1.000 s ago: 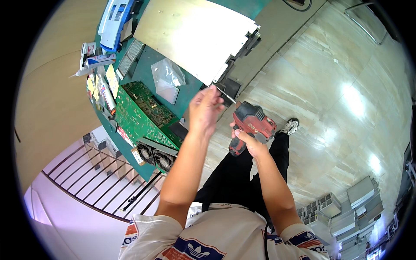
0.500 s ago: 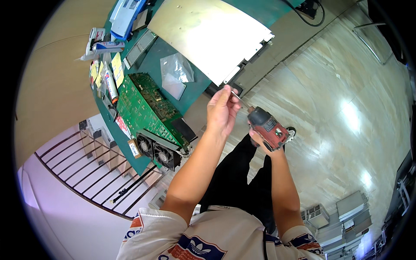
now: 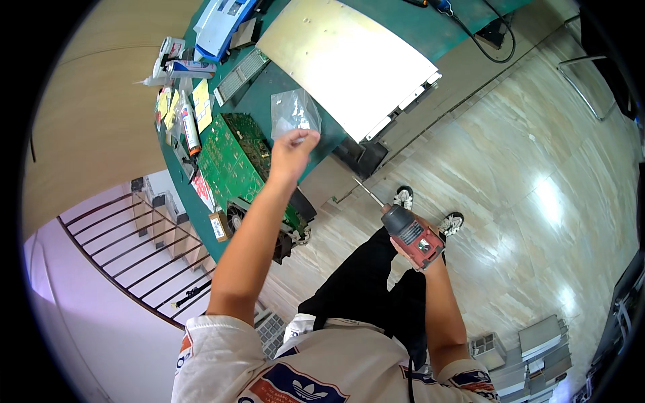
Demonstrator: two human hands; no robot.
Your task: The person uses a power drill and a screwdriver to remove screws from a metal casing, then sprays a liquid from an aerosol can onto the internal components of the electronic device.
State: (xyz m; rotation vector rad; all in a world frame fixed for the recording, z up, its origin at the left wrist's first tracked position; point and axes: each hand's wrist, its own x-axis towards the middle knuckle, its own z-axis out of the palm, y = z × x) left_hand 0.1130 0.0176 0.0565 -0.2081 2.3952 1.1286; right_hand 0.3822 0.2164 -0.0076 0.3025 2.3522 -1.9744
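My left hand (image 3: 293, 149), fingers pinched, is over the clear plastic bag (image 3: 289, 107) on the green bench top (image 3: 328, 153); what it grips, if anything, is unclear. My right hand (image 3: 401, 250) grips a red and black cordless driver (image 3: 414, 238), partly hiding behind it, with its long steel bit (image 3: 368, 191) angled up-left toward the bench. A pale metal panel (image 3: 342, 64) lies beyond the bag. A green circuit board assembly (image 3: 228, 154) with black fans (image 3: 236, 216) sits left of my left hand.
Tubes and a can (image 3: 191, 70), paper notes (image 3: 201, 101), a blue and white case (image 3: 222, 27) and a slotted metal part (image 3: 238, 77) crowd the bench's left. A cable (image 3: 474, 50) hangs at the back right. A railing (image 3: 134, 255) is lower left, a chair (image 3: 591, 87) upper right, stacked metal units (image 3: 541, 336) lower right.
My left hand has left the bit and moved left to the plastic bag, changing to a pinch. The driver has moved down, its bit now free of my left hand. The view has shifted.
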